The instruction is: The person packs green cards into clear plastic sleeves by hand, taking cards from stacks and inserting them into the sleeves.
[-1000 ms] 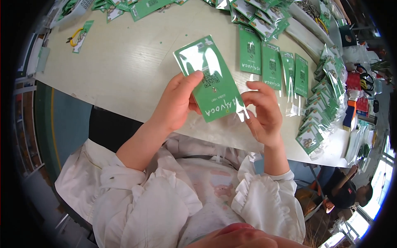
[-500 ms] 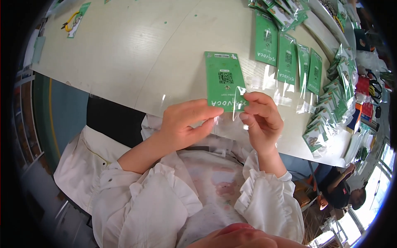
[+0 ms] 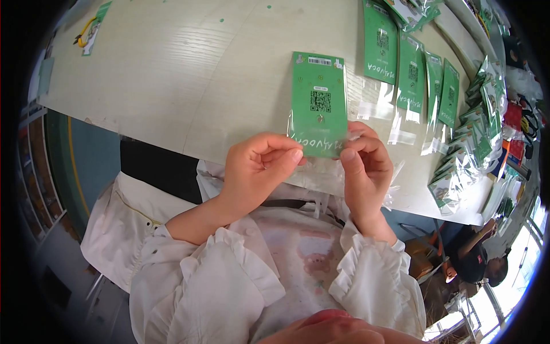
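A green card (image 3: 318, 74) with a printed code square lies flat inside a clear plastic bag, held just over the near edge of the table. My left hand (image 3: 260, 166) pinches its lower left corner between thumb and forefinger. My right hand (image 3: 366, 166) grips the lower right corner the same way, with the other fingers curled behind. Clear film (image 3: 315, 172) hangs loosely below the card between both hands. Part of the bag behind my fingers is hidden.
Several bagged green cards (image 3: 411, 74) stand in a row on the right of the pale table (image 3: 172, 69). Beyond them is an overlapping pile of bagged cards (image 3: 467, 140). A card with a yellow cord loop (image 3: 90, 33) lies far left. Another person (image 3: 472, 255) is at the right.
The card has tipped upright and squarer to me, its clear bag now smoother around it. My right fingers have closed on the lower corner, and my left thumb has moved up to the edge.
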The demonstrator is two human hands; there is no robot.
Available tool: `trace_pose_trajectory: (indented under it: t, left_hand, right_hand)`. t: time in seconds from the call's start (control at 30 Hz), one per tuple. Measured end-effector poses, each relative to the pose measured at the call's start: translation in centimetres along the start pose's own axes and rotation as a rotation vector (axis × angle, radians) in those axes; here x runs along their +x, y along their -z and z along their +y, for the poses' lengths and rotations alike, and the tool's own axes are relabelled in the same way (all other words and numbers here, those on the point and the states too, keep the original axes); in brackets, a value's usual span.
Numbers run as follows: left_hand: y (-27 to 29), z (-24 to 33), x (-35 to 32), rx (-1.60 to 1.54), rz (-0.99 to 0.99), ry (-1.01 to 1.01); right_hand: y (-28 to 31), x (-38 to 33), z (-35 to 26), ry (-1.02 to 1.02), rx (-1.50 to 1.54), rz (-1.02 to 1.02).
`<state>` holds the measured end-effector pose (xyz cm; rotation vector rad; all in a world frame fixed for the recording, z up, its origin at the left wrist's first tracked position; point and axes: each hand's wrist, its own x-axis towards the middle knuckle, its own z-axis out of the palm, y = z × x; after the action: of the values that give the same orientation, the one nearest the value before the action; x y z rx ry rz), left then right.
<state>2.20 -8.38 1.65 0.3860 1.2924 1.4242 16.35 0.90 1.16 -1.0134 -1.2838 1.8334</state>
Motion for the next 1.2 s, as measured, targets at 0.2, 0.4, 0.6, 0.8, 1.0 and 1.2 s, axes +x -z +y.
trace_pose_trajectory:
  t: [0.2,0.4,0.6,0.8,1.0,1.2]
  left_hand:
    - [-0.3,0.0,0.5,-0.148,0.029,0.126]
    - [0.0,1.4,1.4,-0.080,-0.016,0.292]
    - [0.0,1.4,1.3,-0.099,-0.065,0.300]
    - [-0.6,1.7,0.9,-0.138,-0.082,0.192]
    - [-0.8,1.4,0.5,-0.094,-0.087,0.145]
    - [-0.7,1.4,0.3,-0.071,-0.094,0.154]
  right_hand:
    - [0.0,0.2,0.3,-0.146,0.033,0.043]
    - [0.6,0.3,0.6,-0.103,0.017,0.018]
    - [0.6,0.4,0.1,-0.075,-0.055,0.031]
    - [1.0,0.2,-0.6,-0.003,-0.103,0.029]
    - [1.1,-0.1,-0.6,0.051,-0.161,0.032]
    - [1.0,-0.3,-0.4,0.084,-0.174,0.040]
